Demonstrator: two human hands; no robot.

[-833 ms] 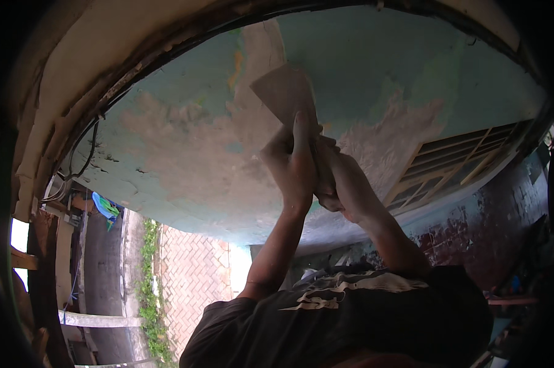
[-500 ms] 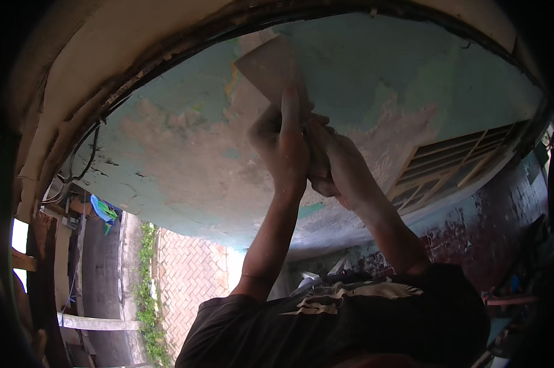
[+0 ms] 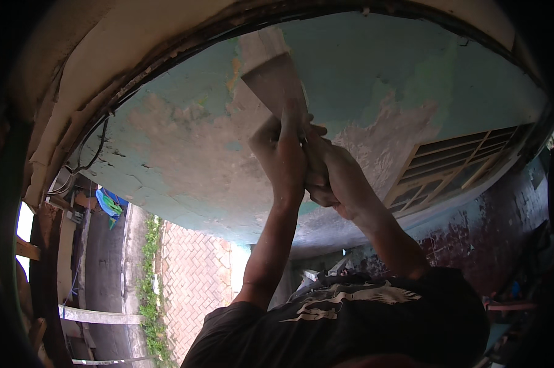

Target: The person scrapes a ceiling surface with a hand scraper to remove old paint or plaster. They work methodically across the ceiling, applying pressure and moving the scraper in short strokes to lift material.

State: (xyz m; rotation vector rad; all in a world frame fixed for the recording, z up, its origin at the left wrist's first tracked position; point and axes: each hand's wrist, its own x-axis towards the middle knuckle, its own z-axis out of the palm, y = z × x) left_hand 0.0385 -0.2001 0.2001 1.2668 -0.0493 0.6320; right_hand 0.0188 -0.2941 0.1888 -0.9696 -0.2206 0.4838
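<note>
A wide-bladed scraper (image 3: 273,83) lies against the upper part of a wall (image 3: 356,67) whose green-blue paint is peeling. My left hand (image 3: 284,150) is wrapped round its lower part, with a finger stretched up along the blade. Just below and to the right, my right hand (image 3: 331,162) is closed round the handle, which the fingers mostly hide. Around both hands the wall shows bare grey-pink patches (image 3: 194,138). A pale bare strip (image 3: 261,43) runs up behind the blade.
A slatted vent or window frame (image 3: 455,162) sits in the wall at the right. Cables (image 3: 93,153) hang at the left edge. Brick paving (image 3: 194,264) and a strip of green plants (image 3: 149,276) show at lower left. A beam edge (image 3: 185,46) curves along the top.
The scraper and both hands have come slightly lower on the wall, uncovering more of the pale strip above the blade. My grip looks unchanged.
</note>
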